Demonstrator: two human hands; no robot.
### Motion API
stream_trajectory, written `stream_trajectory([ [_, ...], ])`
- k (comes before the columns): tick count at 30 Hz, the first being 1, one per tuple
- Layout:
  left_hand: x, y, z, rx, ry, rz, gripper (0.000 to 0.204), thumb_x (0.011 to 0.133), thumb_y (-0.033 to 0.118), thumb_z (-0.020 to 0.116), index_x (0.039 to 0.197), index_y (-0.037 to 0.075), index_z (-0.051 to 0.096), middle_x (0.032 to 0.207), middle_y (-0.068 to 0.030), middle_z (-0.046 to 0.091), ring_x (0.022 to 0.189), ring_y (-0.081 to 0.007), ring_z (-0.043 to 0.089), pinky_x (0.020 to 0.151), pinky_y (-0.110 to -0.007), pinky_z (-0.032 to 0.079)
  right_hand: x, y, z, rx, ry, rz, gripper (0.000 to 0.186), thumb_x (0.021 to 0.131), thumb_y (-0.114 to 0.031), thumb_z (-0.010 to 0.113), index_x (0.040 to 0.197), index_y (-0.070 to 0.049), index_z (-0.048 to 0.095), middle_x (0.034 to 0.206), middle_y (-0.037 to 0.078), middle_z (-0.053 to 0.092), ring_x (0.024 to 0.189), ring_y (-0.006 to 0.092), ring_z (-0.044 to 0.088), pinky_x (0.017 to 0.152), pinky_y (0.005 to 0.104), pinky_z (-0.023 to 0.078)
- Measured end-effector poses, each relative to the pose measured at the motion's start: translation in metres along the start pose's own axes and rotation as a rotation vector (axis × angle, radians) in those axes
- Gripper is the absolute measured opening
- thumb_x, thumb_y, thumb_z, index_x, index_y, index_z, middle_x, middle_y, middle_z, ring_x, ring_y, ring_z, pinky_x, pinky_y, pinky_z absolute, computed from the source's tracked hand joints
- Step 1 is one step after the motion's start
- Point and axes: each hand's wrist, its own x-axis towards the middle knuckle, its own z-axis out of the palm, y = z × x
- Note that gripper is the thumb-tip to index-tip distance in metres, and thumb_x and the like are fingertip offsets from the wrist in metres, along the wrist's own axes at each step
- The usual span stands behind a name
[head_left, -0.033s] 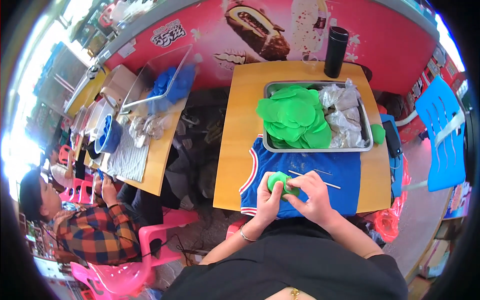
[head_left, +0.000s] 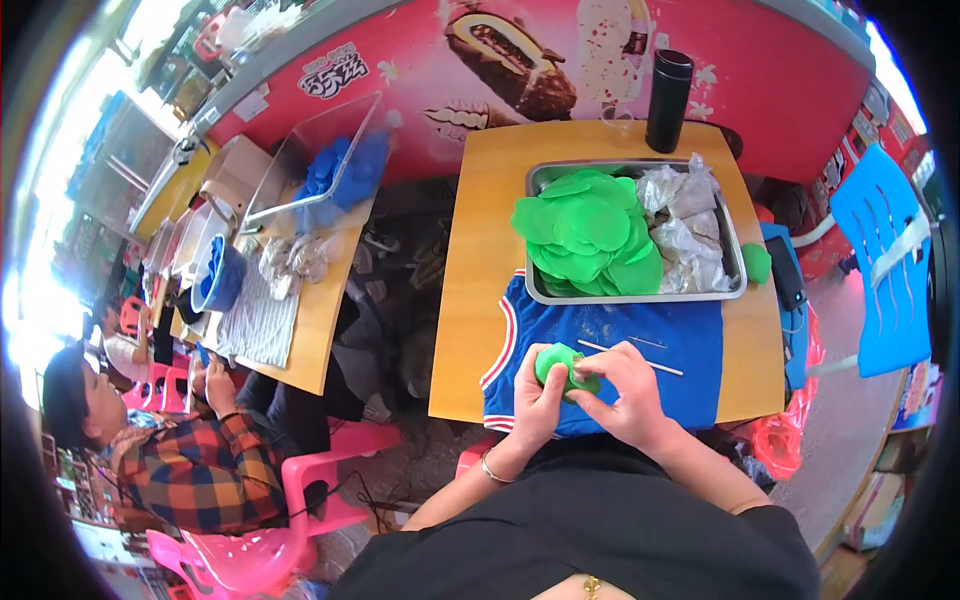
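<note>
Nothing is shifting since the earlier frame: left hand (head_left: 540, 395) and right hand (head_left: 625, 385) are pinching a soft green dough piece (head_left: 556, 366) over the blue cloth (head_left: 640, 345); it likely deforms easily, so edges suit holding.

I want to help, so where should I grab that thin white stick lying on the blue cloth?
Pinch the stick near its right end, coming from above. That end lies bare on the blue cloth, while the left end runs close to the right hand. It lies flat and is thin, so fingertips probably work best.
</note>
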Motion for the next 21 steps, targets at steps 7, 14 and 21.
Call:
stream_trajectory([
  [7, 0.003, 0.013, 0.008, 0.123, 0.045, 0.103, 0.022, 0.093, 0.024, 0.048, 0.098, 0.003, 0.045, 0.087, -0.0027, 0.053, 0.076, -0.0059, 0.048, 0.067, -0.019, 0.040, 0.005, -0.012, -0.004, -0.108, -0.010, -0.112, 0.038, 0.060, -0.013, 0.075, 0.095, -0.006, 0.061, 0.083, 0.006, 0.059, 0.068, 0.0234, 0.053, 0.060, 0.0311, 0.045],
  [14, 0.006, 0.018, -0.015, 0.213, -0.026, 0.099, 0.022, 0.093, 0.024, 0.047, 0.093, 0.002, 0.049, 0.082, -0.0021, 0.051, 0.074, -0.0068, 0.046, 0.066, -0.020, 0.040, 0.017, -0.016, 0.000, 0.070, -0.229, 0.071, 0.028, 0.066, -0.018, 0.076, 0.079, -0.005, 0.055, 0.072, 0.007, 0.052, 0.063, 0.0231, 0.050, 0.055, 0.0319, 0.043],
  [21, 0.013, 0.038, -0.010, 0.395, 0.003, 0.229, 0.026, 0.092, 0.025, 0.048, 0.101, 0.001, 0.046, 0.089, -0.0028, 0.048, 0.077, -0.0080, 0.046, 0.070, -0.022, 0.040, 0.009, -0.018, 0.002, -0.064, -0.236, -0.038, 0.033, 0.065, -0.021, 0.075, 0.088, -0.004, 0.058, 0.077, 0.008, 0.055, 0.067, 0.0238, 0.053, 0.058, 0.0319, 0.045],
])
